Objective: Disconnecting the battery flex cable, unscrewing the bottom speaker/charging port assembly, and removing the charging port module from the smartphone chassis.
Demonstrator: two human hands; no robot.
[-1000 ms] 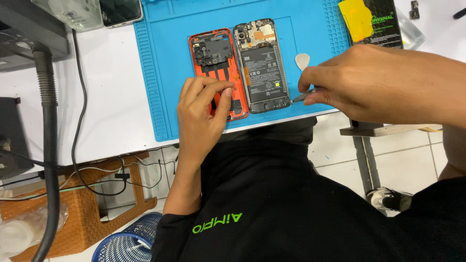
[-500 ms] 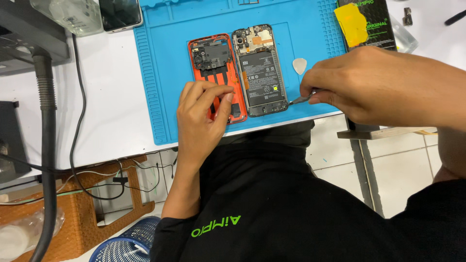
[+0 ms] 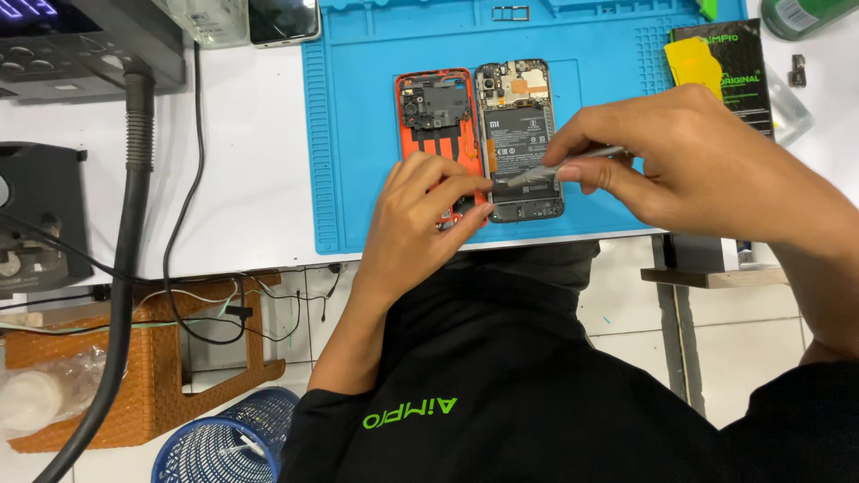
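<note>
Blue mat (image 3: 358,134); orange back cover (image 3: 436,107); silver tool (image 3: 573,161).

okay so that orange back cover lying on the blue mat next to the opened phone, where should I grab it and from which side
Judging from this view, take the orange plastic back cover by its long left edge near the top, coming in from the left over bare blue silicone mat. Its right edge lies close against the opened black phone, and the left hand covers its lower end. It lies flat, inner side up, so pinch the thin rim.
</note>
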